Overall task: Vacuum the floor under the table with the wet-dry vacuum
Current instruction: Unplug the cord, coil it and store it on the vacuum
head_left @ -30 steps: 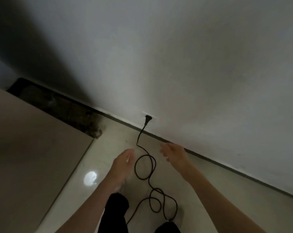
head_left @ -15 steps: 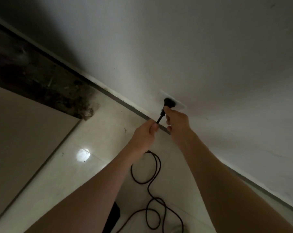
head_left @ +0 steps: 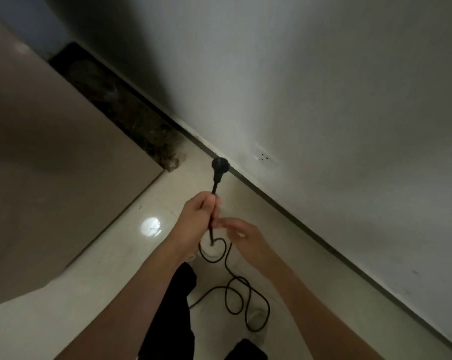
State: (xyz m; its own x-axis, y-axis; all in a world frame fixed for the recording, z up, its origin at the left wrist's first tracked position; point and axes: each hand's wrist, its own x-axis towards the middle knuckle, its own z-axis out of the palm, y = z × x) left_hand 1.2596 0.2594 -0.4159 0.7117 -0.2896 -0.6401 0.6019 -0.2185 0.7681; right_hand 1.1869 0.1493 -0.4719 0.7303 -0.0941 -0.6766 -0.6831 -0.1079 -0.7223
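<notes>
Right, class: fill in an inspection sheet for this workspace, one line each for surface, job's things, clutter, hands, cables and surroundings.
Surface: glossy pale floor, one light reflection.
Job's things: plug out of the wall socket; vacuum not seen.
Clutter: dark grime strip along the wall.
Hands: left hand grips the cord below the plug; right hand beside it, grip unclear.
Cables: black cord looped on the floor.
Surroundings: white wall, beige panel on the left.

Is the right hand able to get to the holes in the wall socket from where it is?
Probably yes. The socket sits bare on the wall, nothing covering it, and the floor between is free. The right hand is busy beside the cord, which the left hand grips below the plug.
</notes>
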